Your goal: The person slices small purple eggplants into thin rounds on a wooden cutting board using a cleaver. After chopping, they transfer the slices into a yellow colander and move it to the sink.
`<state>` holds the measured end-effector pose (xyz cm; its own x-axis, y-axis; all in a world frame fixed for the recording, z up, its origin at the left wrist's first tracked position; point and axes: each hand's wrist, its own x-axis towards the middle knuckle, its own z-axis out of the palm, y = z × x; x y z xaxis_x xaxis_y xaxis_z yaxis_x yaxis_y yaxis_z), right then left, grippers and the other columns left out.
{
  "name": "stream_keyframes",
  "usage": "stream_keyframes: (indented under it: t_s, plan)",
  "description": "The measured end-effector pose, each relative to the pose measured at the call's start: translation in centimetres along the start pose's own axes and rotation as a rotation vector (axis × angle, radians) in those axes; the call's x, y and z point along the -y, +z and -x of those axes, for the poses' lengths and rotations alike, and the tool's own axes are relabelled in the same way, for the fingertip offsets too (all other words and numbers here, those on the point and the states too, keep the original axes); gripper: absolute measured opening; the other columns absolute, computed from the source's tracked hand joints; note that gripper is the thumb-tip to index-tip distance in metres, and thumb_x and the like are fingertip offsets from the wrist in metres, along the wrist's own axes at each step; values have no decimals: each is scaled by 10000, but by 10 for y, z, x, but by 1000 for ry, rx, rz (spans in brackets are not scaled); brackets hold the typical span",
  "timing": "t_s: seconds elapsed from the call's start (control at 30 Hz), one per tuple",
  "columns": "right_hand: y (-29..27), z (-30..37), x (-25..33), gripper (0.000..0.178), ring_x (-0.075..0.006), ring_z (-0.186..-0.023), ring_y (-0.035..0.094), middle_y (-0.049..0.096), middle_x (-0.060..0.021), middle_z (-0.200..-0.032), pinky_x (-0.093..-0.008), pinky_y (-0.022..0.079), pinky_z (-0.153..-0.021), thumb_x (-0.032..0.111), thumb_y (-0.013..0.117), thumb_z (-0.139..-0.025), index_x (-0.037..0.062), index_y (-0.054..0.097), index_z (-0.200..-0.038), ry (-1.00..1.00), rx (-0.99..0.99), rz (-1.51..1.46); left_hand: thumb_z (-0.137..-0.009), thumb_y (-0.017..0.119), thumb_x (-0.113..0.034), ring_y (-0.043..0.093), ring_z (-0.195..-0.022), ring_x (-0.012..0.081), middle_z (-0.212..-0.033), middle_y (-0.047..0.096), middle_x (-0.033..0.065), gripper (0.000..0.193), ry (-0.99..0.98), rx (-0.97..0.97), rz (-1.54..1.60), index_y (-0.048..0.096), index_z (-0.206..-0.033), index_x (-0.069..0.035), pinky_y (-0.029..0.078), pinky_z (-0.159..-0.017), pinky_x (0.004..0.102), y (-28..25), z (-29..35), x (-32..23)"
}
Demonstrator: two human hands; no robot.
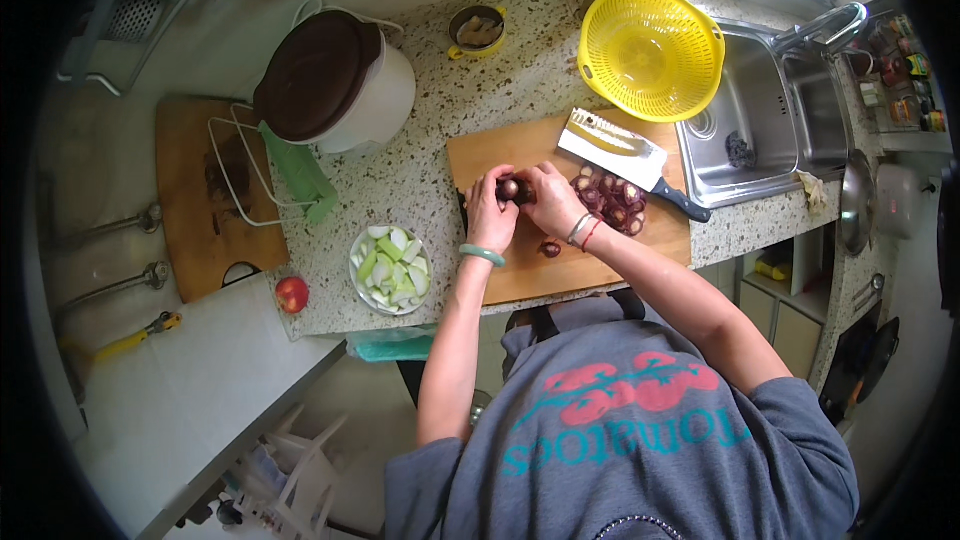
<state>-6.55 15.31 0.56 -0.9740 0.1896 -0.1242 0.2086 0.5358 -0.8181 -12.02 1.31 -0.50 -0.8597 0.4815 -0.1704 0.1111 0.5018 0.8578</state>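
Observation:
At the left part of the wooden cutting board (590,275), both hands meet around dark purple, round-ended vegetable pieces (509,189) whose exact kind I cannot tell. My left hand (488,212), below a jade-green bangle, closes on their left side. My right hand (551,198) pinches them from the right, its wrist wearing a bracelet and a red cord. Beside the right hand lies a heap of cut purple pieces with pale centres (612,202). One small loose piece (549,250) rests nearer to me. A wide-bladed cleaver (615,152) lies flat behind the heap, black handle pointing right.
A bowl of pale green chunks (390,270) and a red apple (291,294) stand left. Behind are a white tub with a brown lid (330,80), a small yellow-handled pot (477,32) and a yellow colander (652,52). The steel sink (740,110) borders the board's right side.

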Motion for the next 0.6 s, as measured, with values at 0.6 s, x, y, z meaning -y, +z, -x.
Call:
stream_keyframes:
  t_s: [0.6]
  plan:
    - [-138,91,-70,375,-303,-1020,558,592,-104,-1095,-408,463,-868,54,650,-744,83,602,-1115,-36,-302,618,-678,794,-74,400,-1269,382,-1411,407,157,651,117,-183,-158,571,-1280,-183,355,-1068,465,1,19,13]
